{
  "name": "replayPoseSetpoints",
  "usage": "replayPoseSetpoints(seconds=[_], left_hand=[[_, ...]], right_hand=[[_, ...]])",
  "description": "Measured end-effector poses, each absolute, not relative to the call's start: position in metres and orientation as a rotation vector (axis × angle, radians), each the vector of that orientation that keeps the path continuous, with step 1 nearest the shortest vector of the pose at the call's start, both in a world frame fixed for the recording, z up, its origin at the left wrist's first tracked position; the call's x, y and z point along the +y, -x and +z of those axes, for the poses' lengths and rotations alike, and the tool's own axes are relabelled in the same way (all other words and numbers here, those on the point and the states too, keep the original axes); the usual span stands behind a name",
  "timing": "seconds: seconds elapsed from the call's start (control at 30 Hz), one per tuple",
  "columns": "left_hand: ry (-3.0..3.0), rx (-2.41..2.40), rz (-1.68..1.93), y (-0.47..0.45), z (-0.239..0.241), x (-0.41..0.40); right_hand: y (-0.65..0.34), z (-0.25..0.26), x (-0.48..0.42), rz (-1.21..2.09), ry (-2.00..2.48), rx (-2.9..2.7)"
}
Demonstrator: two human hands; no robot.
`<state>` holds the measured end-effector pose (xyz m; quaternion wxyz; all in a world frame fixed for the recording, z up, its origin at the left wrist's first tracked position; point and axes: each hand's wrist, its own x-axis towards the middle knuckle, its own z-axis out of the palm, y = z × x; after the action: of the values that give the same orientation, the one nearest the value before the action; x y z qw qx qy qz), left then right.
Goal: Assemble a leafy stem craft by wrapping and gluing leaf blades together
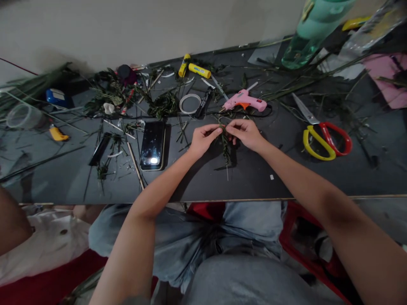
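Both my hands meet over the middle of the dark table. Thumb and fingers of my left hand [205, 139] are pinched on the upper end of a braided green leaf strand [225, 152]. From the other side my right hand [246, 133] pinches the same end, its fingertips nearly touching the left ones. The strand hangs down towards me, with a thin pale stem sticking out at its lower tip. My fingers hide the top of it. Just behind my hands lies a pink glue gun [246, 101], its nozzle pointing left.
Scissors [324, 135] with red and yellow handles lie at right; a phone [153, 145] lies left of my hands. Behind are a tape roll [190, 103], yellow glue sticks [199, 70] and a green bottle [313, 36]. Leaf scraps litter the left. Another person's arm [12, 220] shows at lower left.
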<state>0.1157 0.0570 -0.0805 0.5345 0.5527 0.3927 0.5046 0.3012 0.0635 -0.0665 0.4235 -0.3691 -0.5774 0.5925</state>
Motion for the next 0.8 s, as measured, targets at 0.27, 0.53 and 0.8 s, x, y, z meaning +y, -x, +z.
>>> replayPoseSetpoints(seconds=[0.27, 0.53, 0.8], left_hand=[[-1.219, 0.972, 1.187, -0.117, -0.077, 0.056], [-1.170, 1.028, 1.204, -0.119, -0.080, 0.054], [-1.151, 0.897, 1.199, -0.107, -0.077, 0.060]], right_hand=[[-0.299, -0.066, 0.062, 1.432, 1.006, -1.467], [-0.299, -0.064, 0.059, 1.395, 1.061, -1.461], [-0.315, -0.055, 0.060, 1.682, 0.891, -1.202]])
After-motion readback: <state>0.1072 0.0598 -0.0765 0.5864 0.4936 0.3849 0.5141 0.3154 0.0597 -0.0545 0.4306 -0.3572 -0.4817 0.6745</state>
